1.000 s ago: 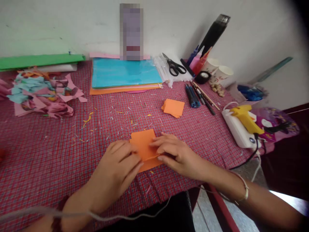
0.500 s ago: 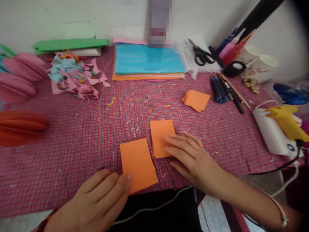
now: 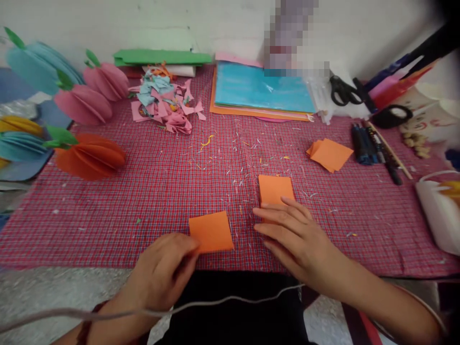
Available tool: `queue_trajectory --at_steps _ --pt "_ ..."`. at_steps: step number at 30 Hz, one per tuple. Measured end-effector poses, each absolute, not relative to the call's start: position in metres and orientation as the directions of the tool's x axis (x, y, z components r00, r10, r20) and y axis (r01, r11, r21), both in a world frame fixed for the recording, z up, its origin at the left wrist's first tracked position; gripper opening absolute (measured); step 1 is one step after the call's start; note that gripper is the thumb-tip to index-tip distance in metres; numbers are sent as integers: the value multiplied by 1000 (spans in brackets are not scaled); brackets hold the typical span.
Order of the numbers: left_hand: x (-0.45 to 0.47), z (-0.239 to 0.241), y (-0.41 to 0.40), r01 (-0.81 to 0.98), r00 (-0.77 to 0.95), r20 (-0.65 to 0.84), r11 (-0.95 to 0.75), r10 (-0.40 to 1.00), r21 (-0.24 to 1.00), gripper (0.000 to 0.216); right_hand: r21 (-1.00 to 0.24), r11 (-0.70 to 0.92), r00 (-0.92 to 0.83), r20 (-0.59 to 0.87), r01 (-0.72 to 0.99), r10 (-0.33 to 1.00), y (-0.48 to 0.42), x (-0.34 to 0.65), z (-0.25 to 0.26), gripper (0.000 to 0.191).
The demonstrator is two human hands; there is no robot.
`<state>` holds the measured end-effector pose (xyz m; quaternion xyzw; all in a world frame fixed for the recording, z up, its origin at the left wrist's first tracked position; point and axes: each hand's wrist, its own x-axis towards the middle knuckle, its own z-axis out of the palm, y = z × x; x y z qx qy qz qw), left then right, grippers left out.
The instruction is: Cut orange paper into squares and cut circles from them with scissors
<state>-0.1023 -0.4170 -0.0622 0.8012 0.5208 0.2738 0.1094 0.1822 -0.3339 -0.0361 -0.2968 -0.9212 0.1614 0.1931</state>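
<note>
With fingertips pinched at its lower left corner, my left hand grips an orange paper sheet near the table's front edge. That sheet looks shorter now; whether it is folded or tilted I cannot tell. My right hand lies with fingers extended across a small stack of orange paper pieces, covering its lower part. Further back on the right is a loose pile of smaller orange paper pieces.
Paper scraps, a pack of coloured paper, scissors and cutters lie further back. Paper pumpkins stand at left, a white box at right. A cable crosses below the checked cloth.
My view has swung left, so things appear further right and more paper pumpkins show. The sheet at my left hand looks shorter, and that hand now pinches its corner. My right hand stays on the stack.
</note>
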Motion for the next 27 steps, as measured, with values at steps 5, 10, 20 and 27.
queue_trajectory --at_steps 5,10,20,27 --pt "-94 -60 -406 800 69 148 -143 987 583 40 -440 812 -781 316 383 539 -339 166 -31 25" --pt "-92 -57 -398 798 102 23 -96 995 595 42 -358 888 -885 255 288 390 -345 147 -39 34" --pt "-94 -63 -406 833 189 173 -252 966 492 35 -274 921 -959 -21 278 283 -349 132 -56 75" --pt "-101 -66 -419 883 254 290 -344 923 319 26 -297 910 -956 -36 288 291 -350 131 -61 75"
